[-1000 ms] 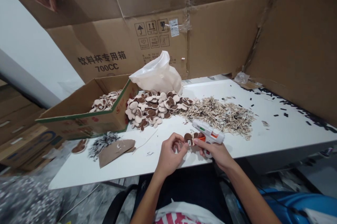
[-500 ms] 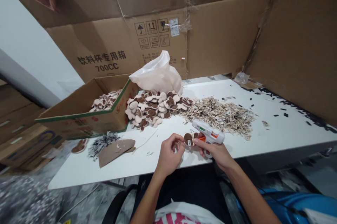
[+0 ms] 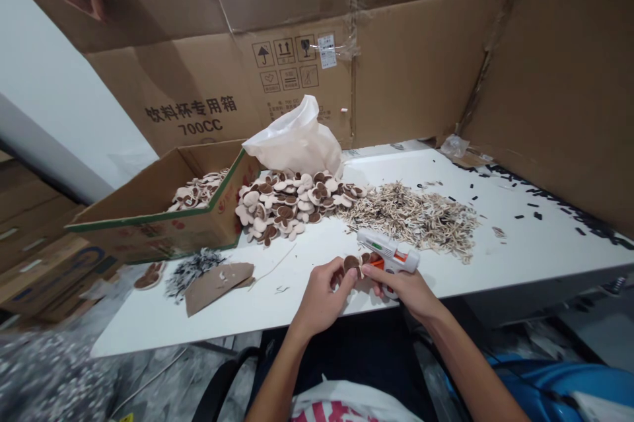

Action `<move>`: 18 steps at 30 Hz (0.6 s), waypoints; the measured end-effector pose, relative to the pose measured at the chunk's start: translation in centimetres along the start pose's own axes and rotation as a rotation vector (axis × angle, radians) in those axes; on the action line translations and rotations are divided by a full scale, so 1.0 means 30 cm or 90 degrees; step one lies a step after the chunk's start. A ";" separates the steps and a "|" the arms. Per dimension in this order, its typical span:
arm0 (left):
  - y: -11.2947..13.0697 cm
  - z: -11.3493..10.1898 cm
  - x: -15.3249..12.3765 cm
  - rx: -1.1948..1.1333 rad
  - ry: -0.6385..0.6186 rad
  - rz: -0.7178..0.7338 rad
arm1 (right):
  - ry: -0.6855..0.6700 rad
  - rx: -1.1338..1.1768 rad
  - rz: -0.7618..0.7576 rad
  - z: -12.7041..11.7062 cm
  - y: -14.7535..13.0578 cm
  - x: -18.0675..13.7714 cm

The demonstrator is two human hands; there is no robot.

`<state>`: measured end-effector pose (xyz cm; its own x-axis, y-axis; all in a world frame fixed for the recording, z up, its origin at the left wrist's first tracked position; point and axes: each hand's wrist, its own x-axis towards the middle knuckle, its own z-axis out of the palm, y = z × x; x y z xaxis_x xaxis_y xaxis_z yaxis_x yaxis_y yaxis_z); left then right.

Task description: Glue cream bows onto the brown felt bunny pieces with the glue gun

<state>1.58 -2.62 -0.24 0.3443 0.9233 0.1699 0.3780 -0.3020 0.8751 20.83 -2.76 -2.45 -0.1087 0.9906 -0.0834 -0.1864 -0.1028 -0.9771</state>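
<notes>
My left hand is closed in a pinch on a small brown-and-cream mushroom-shaped piece at the front edge of the white table. My right hand grips a white glue gun with an orange trigger; its nozzle end meets the piece. Both hands touch just over the table's near edge.
A heap of similar brown-and-cream pieces lies behind, beside an open cardboard box holding more. A pile of thin pale strips spreads to the right. A white plastic bag, cardboard scrap and tall cardboard walls surround the table.
My left hand has turned the small piece slightly and closed tighter against the glue gun. The gun has shifted a little left and up.
</notes>
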 end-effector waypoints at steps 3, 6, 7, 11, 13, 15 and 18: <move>-0.008 0.004 -0.001 -0.005 0.007 -0.004 | 0.000 0.000 -0.005 0.000 0.006 0.004; -0.011 0.006 -0.003 0.000 0.016 -0.002 | -0.013 0.001 -0.014 -0.002 0.012 0.007; -0.012 0.007 -0.004 0.003 0.016 -0.001 | -0.021 -0.003 -0.017 -0.002 0.013 0.007; -0.012 0.004 -0.006 0.020 0.018 0.006 | -0.043 -0.014 -0.020 0.003 0.003 0.005; -0.013 0.003 -0.006 0.029 0.026 0.007 | -0.054 -0.019 -0.018 0.009 -0.006 0.002; -0.013 0.003 -0.005 0.024 0.031 0.004 | -0.051 -0.026 -0.014 0.013 -0.012 0.000; -0.008 0.005 -0.003 -0.008 0.019 -0.005 | -0.027 -0.014 -0.012 0.011 -0.012 -0.001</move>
<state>1.58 -2.66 -0.52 0.3157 0.9325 0.1754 0.3695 -0.2911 0.8825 20.59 -2.79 -2.03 -0.1469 0.9875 -0.0577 -0.1674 -0.0823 -0.9824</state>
